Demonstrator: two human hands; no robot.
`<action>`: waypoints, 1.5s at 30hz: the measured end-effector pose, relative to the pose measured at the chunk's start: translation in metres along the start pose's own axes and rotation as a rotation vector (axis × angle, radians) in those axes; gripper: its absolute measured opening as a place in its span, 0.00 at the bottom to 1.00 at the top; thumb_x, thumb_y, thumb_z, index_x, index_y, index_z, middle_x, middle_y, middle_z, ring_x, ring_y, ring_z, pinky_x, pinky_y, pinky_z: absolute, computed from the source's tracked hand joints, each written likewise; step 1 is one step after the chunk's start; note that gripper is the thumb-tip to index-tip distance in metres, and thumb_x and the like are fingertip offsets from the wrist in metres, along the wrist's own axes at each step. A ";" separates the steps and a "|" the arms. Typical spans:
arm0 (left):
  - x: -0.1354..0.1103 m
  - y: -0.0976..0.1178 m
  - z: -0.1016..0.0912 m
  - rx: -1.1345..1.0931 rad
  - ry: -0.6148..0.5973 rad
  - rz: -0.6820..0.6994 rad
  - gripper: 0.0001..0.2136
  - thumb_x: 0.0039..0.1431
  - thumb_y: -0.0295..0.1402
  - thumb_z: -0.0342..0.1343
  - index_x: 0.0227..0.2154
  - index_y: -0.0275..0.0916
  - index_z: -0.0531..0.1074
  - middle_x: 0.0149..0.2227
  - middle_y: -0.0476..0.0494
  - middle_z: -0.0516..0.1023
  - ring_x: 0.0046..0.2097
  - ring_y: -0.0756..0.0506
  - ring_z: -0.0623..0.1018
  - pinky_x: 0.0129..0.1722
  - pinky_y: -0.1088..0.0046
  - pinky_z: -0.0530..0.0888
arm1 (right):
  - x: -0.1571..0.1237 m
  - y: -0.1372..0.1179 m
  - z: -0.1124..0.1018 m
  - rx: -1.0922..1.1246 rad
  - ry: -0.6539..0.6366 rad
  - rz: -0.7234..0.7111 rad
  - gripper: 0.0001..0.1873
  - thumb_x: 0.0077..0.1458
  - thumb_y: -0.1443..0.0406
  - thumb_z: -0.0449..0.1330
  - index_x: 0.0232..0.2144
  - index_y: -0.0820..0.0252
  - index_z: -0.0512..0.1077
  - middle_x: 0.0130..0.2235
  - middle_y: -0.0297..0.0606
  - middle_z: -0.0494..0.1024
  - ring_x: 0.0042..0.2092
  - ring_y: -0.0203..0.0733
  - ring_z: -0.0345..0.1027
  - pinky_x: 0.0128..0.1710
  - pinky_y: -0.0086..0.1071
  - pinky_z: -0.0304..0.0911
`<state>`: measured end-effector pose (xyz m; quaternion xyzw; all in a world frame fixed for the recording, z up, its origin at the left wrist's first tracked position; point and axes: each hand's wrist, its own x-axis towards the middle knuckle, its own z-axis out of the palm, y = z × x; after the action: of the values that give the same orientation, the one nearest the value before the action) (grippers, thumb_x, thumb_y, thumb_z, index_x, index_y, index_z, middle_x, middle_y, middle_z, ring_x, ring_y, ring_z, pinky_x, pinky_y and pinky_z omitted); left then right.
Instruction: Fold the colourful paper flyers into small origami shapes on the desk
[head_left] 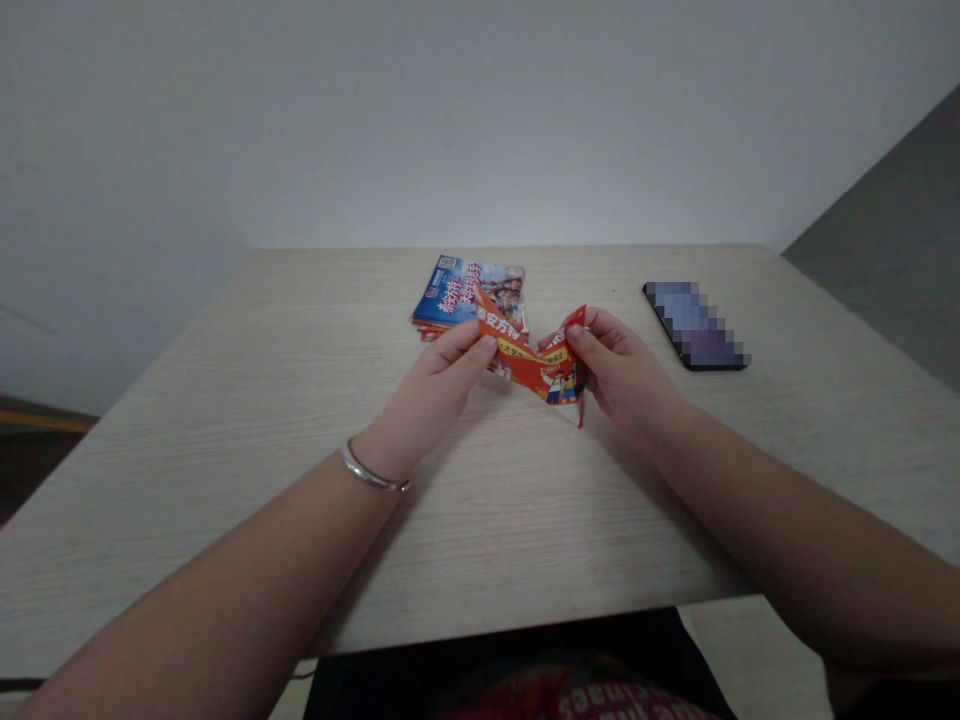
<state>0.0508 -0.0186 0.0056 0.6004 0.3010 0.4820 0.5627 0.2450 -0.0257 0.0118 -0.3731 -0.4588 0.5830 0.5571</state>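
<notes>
Between my two hands is a folded paper leaflet point(534, 372), printed orange and red with white characters and a yellow band. My left hand point(450, 378) pinches its left end, thumb on top. The right end is gripped by my right hand point(616, 358), between thumb and fingers. The paper bends down in the middle and its corners stick up, held above the table. Just behind it lies a stack of leaflets point(469, 290), the top one blue with red and white lettering. The leaflet and my left fingers cover the stack's near edge.
A black phone point(697, 328) with a blurred screen lies at the right on the pale wood-grain table point(247, 420). A white wall point(480, 130) rises behind the table's far edge. The near table edge runs just above my lap.
</notes>
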 end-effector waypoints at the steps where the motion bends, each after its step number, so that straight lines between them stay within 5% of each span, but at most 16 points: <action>1: 0.000 0.000 0.000 -0.010 -0.012 0.001 0.11 0.63 0.39 0.57 0.44 0.40 0.77 0.46 0.45 0.79 0.49 0.46 0.75 0.55 0.67 0.69 | 0.001 0.000 -0.001 -0.001 0.016 -0.003 0.16 0.46 0.54 0.70 0.28 0.54 0.68 0.28 0.27 0.78 0.29 0.33 0.71 0.32 0.29 0.69; 9: -0.005 0.007 0.007 -0.144 -0.073 -0.114 0.27 0.52 0.28 0.68 0.55 0.42 0.67 0.52 0.43 0.77 0.49 0.46 0.78 0.50 0.69 0.75 | 0.004 0.003 -0.005 -0.006 0.034 -0.039 0.16 0.48 0.53 0.69 0.30 0.54 0.69 0.28 0.27 0.77 0.30 0.33 0.72 0.34 0.29 0.71; 19: -0.009 0.014 0.006 -0.040 -0.151 -0.059 0.25 0.50 0.28 0.68 0.52 0.44 0.72 0.48 0.46 0.80 0.47 0.43 0.80 0.48 0.67 0.78 | 0.001 0.001 -0.004 -0.030 -0.022 -0.068 0.17 0.47 0.53 0.70 0.30 0.55 0.70 0.30 0.28 0.78 0.29 0.31 0.71 0.30 0.28 0.70; 24: -0.012 0.016 0.003 -0.017 -0.164 -0.050 0.26 0.55 0.31 0.66 0.56 0.48 0.69 0.55 0.46 0.76 0.50 0.43 0.79 0.45 0.70 0.79 | -0.001 -0.004 -0.004 0.065 0.007 -0.056 0.17 0.45 0.53 0.71 0.29 0.53 0.70 0.30 0.26 0.78 0.28 0.31 0.71 0.30 0.27 0.71; 34: -0.011 0.013 0.000 0.040 -0.264 -0.012 0.33 0.54 0.31 0.66 0.63 0.48 0.62 0.62 0.44 0.70 0.59 0.39 0.73 0.58 0.63 0.72 | -0.001 -0.003 -0.003 -0.043 0.001 -0.135 0.16 0.47 0.52 0.70 0.30 0.52 0.70 0.30 0.27 0.77 0.28 0.31 0.70 0.30 0.28 0.71; 39: -0.010 0.010 0.001 0.014 -0.191 0.009 0.29 0.57 0.31 0.65 0.60 0.47 0.65 0.59 0.44 0.72 0.56 0.41 0.75 0.57 0.64 0.73 | 0.001 0.000 -0.002 -0.031 0.027 -0.157 0.15 0.47 0.53 0.70 0.29 0.53 0.70 0.29 0.26 0.76 0.28 0.31 0.69 0.31 0.28 0.71; 45: 0.000 0.001 0.000 -0.105 0.080 0.036 0.17 0.58 0.35 0.64 0.51 0.45 0.73 0.50 0.46 0.78 0.49 0.46 0.77 0.50 0.69 0.75 | 0.004 0.000 -0.007 -0.076 0.126 -0.154 0.14 0.52 0.53 0.66 0.30 0.52 0.69 0.29 0.28 0.75 0.29 0.34 0.70 0.32 0.32 0.71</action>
<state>0.0503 -0.0187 0.0065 0.5556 0.2869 0.5307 0.5721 0.2512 -0.0207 0.0099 -0.3937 -0.4717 0.4962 0.6135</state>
